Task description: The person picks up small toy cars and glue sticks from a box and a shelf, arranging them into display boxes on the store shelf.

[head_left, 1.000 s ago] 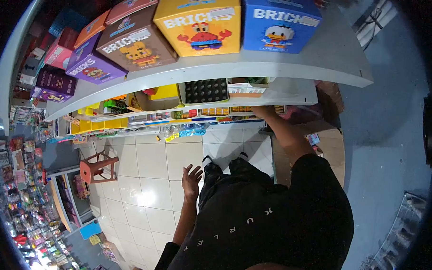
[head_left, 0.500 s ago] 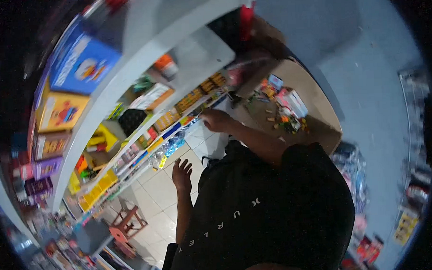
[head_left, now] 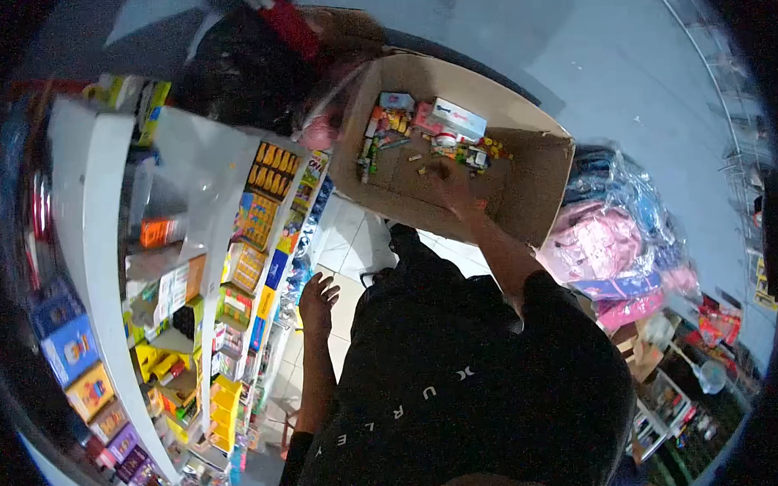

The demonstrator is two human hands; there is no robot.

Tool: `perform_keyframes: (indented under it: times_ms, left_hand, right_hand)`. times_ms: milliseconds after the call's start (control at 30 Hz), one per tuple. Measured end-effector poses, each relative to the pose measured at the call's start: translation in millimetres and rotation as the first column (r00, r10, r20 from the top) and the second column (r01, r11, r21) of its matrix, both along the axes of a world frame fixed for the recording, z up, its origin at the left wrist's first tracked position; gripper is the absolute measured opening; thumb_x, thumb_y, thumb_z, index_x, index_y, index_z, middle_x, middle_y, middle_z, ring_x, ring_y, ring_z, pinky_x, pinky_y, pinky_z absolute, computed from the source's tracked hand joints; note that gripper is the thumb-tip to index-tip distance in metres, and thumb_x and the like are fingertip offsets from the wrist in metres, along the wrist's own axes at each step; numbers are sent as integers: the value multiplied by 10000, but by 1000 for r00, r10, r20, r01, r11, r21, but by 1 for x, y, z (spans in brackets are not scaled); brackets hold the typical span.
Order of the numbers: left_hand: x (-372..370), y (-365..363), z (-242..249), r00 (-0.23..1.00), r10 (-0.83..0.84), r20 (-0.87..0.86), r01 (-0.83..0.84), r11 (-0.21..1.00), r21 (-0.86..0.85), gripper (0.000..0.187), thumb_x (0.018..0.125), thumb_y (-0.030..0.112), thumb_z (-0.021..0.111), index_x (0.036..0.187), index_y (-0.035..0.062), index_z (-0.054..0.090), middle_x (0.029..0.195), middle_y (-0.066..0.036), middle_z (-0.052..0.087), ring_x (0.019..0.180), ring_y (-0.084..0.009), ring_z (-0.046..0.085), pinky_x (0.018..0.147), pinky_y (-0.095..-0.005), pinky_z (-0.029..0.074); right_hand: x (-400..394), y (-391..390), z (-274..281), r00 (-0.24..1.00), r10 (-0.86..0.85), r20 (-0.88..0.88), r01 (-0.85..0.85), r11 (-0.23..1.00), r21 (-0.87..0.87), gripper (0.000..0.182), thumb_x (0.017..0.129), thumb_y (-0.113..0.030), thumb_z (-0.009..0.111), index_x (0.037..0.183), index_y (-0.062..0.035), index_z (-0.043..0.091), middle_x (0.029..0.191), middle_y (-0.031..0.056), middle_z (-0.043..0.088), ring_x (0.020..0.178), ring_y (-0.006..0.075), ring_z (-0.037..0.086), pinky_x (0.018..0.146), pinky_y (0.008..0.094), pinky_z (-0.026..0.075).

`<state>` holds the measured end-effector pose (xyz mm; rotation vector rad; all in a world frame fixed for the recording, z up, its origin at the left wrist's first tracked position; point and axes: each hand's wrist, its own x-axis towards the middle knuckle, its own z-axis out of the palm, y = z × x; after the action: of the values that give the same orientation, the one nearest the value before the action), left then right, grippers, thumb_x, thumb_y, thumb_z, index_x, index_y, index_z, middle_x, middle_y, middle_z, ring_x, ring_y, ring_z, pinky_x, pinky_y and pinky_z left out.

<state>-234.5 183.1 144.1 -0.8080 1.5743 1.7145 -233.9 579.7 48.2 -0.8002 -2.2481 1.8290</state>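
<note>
My right hand (head_left: 461,194) reaches down into a large open cardboard box (head_left: 528,174). It is blurred and dark, so whether its fingers hold anything cannot be seen. Close to its fingertips a few small pale pieces lie on the box floor. Beyond them in the box are a white carton (head_left: 459,119), a grey-blue small box (head_left: 396,100) and a jumble of small colourful packets (head_left: 472,154). My left hand (head_left: 318,300) hangs in the air beside the shelves, fingers loosely bent and apart, with nothing in it.
Shelves (head_left: 115,252) with boxed goods rise along the left, holding yellow trays (head_left: 226,411) and orange-and-black packs (head_left: 272,170). Plastic-wrapped pink bags (head_left: 594,240) lie right of the cardboard box. A black bag (head_left: 246,72) sits behind, above light floor tiles (head_left: 342,245).
My right hand has moved from the shelf edge to inside the cardboard box. The view has turned toward the box. My left hand stays raised with its fingers apart.
</note>
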Motion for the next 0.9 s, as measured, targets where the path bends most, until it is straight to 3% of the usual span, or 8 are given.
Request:
perform_keyframes:
  times_ms: [133, 300, 367, 433, 533, 633, 700, 900]
  left_hand:
    - [6, 11, -6, 992, -126, 13, 126, 992, 13, 414, 967, 238, 504, 1314, 19, 450, 1151, -148, 616, 915, -247, 649, 786, -342, 490]
    - [17, 16, -8, 984, -141, 108, 137, 990, 36, 464, 968, 343, 512, 1305, 27, 467, 1150, -148, 612, 927, -261, 636, 818, -367, 477]
    - [19, 16, -10, 980, -122, 155, 122, 992, 8, 460, 963, 344, 520, 1299, 33, 472, 1148, -149, 612, 915, -261, 636, 797, -363, 477]
    - [23, 18, -7, 977, -123, 174, 130, 991, -27, 461, 959, 348, 531, 1292, 34, 476, 1146, -152, 612, 907, -256, 637, 779, -359, 479]
    - [24, 16, -11, 973, -148, 179, 152, 988, -11, 461, 956, 361, 547, 1273, 33, 484, 1111, -151, 628, 881, -248, 644, 748, -349, 486]
    - [17, 24, -7, 969, -166, 182, 178, 983, -52, 447, 958, 350, 551, 1266, 31, 488, 1080, -142, 642, 865, -235, 651, 742, -334, 490]
    - [12, 32, -1, 970, -176, 169, 190, 979, -74, 437, 957, 344, 557, 1255, 29, 499, 1076, -141, 644, 864, -230, 653, 741, -329, 491]
    - [-6, 61, -1, 939, -341, -51, 325, 923, -206, 374, 950, 303, 578, 1205, 33, 534, 1048, -114, 645, 880, -203, 647, 740, -313, 494]
  right_hand:
    - [9, 48, 25, 894, 177, 411, -163, 984, -69, 307, 870, -193, 664, 1085, 23, 624, 1064, 164, 627, 954, 269, 627, 816, 380, 514]
    - [29, 100, -53, 459, 8, 888, -414, 887, 206, 484, 822, -294, 721, 1155, 37, 605, 1215, 203, 550, 1129, 302, 562, 893, 416, 506]
    - [34, 102, -60, 812, -227, 537, 171, 973, 153, 613, 800, -311, 737, 1273, 16, 526, 1311, 210, 472, 1221, 335, 484, 938, 421, 491]
    - [38, 109, -93, 827, -243, 508, 58, 934, 352, 735, 791, -301, 743, 1380, -11, 413, 1398, 213, 385, 1296, 358, 406, 981, 418, 471]
    - [40, 128, -169, 510, -119, 852, -716, 489, 497, 889, 805, -278, 730, 1489, -44, 212, 1488, 212, 272, 1374, 368, 295, 1044, 414, 425]
    - [41, 136, -196, 537, -88, 839, -683, 539, 493, 956, 830, -328, 703, 1510, -39, 97, 1522, 217, 218, 1414, 365, 220, 1100, 430, 357]
    - [60, 143, -232, 571, -190, 799, -737, 309, 601, 959, 845, -363, 682, 1507, -21, 78, 1538, 221, 185, 1421, 372, 202, 1127, 442, 313]
    - [47, 128, -125, 547, 184, 817, -516, 843, 155, 908, 840, -387, 689, 1484, -12, 169, 1488, 234, 275, 1351, 392, 337, 1090, 487, 349]
